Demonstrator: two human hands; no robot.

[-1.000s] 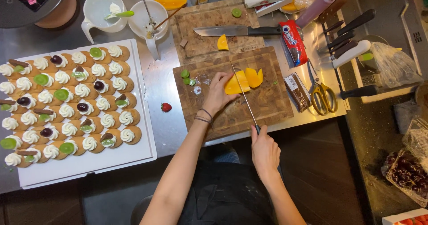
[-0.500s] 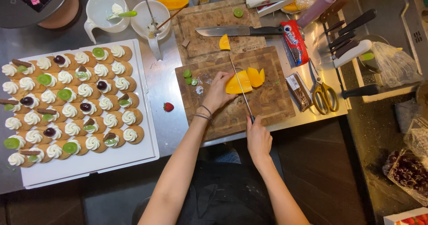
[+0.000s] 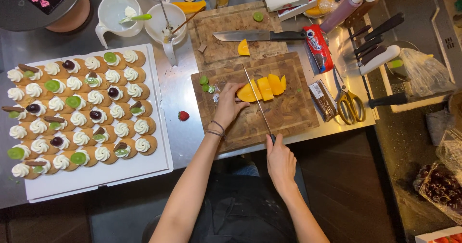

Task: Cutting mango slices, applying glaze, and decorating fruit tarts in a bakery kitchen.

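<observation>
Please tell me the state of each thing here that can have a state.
mango: partly cut into slices
thin knife: held by right hand, blade on mango
left hand: steadying mango
big knife: lying unused
scissors: closed
pastries: topped with cream, some garnished
strawberry: whole

Your cutting board [image 3: 284, 113] was wood with a dark, visibly grained, matt face, and the second board [image 3: 219, 36] behind it looked like the same wood, more worn. The slim knife [image 3: 257, 103] you worked with had a thin, bright metal blade; the larger knife [image 3: 250, 35] showed broad polished steel and a dark matt handle. The mango pieces [image 3: 262, 88] looked moist and smooth. Under everything, the tabletop [image 3: 178, 86] was brushed metal with a dull sheen. The tray [image 3: 96, 175] looked like white matt plastic, and the scissors [image 3: 347, 101] had glossy yellow handles.
</observation>
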